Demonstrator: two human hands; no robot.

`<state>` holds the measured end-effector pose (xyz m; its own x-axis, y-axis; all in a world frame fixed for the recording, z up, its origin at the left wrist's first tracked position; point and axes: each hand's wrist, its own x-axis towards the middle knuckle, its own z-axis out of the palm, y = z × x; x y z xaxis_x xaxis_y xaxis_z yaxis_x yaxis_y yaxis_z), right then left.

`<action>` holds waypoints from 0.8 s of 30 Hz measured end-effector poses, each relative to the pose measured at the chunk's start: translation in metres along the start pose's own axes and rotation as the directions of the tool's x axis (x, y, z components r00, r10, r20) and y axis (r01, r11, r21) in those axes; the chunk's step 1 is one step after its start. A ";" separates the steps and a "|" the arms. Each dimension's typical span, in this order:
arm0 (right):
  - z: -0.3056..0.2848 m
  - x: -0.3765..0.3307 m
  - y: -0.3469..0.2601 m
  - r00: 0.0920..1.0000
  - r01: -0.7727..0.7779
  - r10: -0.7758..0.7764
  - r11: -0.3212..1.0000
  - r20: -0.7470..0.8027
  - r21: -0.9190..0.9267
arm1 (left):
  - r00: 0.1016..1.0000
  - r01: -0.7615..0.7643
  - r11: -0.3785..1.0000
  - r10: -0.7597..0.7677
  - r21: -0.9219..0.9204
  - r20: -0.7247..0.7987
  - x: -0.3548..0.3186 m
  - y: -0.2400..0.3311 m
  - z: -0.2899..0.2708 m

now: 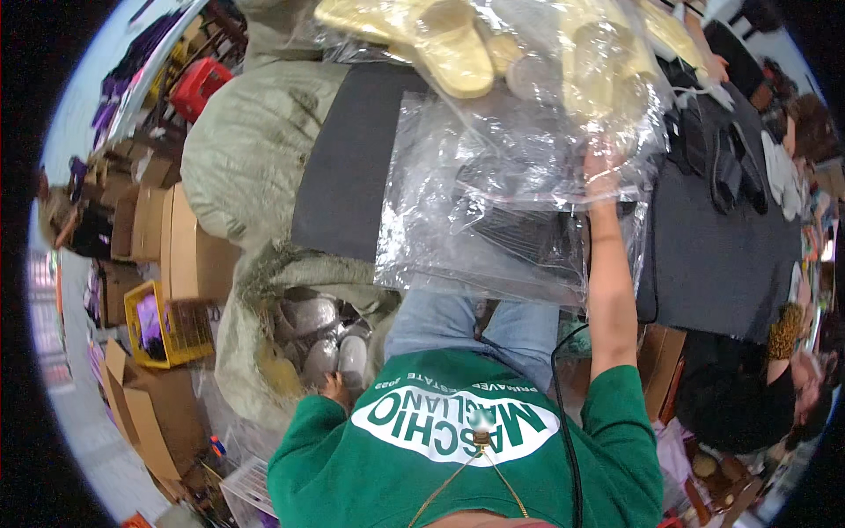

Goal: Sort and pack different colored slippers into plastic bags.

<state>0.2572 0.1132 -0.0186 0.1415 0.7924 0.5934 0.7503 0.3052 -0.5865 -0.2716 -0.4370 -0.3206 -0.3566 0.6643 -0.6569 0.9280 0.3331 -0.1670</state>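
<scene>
My left hand is low at the mouth of a green woven sack, its few visible fingers apart beside grey slippers in the sack. I see no object in that hand. My right arm stretches forward over the dark table. The right hand is behind or inside clear plastic, near a bagged yellow slipper; glare hides its fingers. A large clear plastic bag lies before me at the table's near edge, with something dark under or in it. More yellow slippers in clear wrapping lie at the far side.
Black shoes stand on the right of the dark tabletop. Another person sits at the right. Cardboard boxes and a yellow crate are at the left. A black cable runs down over my shirt.
</scene>
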 end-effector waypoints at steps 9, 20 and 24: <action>0.000 -0.001 -0.027 0.995 -0.041 0.054 0.987 -0.081 0.154 | 0.973 -0.129 0.989 0.141 -0.078 0.183 -0.037 -0.005 -0.051; 0.002 -0.001 -0.030 0.994 -0.026 0.055 0.960 -0.096 0.279 | 0.719 -0.277 0.915 -0.007 -0.295 -0.695 -0.064 -0.046 -0.143; 0.005 0.001 -0.019 0.976 0.032 0.011 0.981 -0.217 0.193 | 0.525 -0.299 0.856 -0.222 -0.422 -0.822 -0.101 -0.026 -0.312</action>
<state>0.2398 0.1107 -0.0099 0.2859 0.6624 0.6924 0.6157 0.4267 -0.6624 -0.2936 -0.3041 -0.0210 -0.4818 0.8247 0.2961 0.8553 0.3692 0.3634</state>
